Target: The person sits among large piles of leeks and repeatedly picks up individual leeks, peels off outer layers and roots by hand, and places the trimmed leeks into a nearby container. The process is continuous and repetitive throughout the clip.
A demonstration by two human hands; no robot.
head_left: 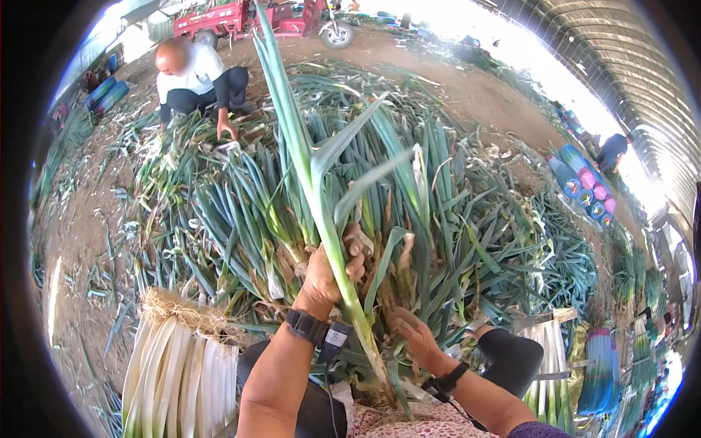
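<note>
My left hand (321,277) is wrapped around the stalk of a long green onion (332,241). Its green leaves point up and away from me, and its pale root end slants down toward my lap. My right hand (416,339) is just right of the lower stalk, fingers curled toward it; what they pinch, if anything, is hidden. A bent green leaf (383,263) arches down between the stalk and this hand. Right in front of both hands lies a big heap of untrimmed green onions (248,197), leaves pointing away.
Cleaned white onions with roots (179,365) are stacked at my left; another bundle (548,365) stands in a metal holder at my right. Across the heap a person (193,80) crouches, one hand on the onions. A red cargo tricycle (248,22) and wrapped bundles (584,182) are farther off.
</note>
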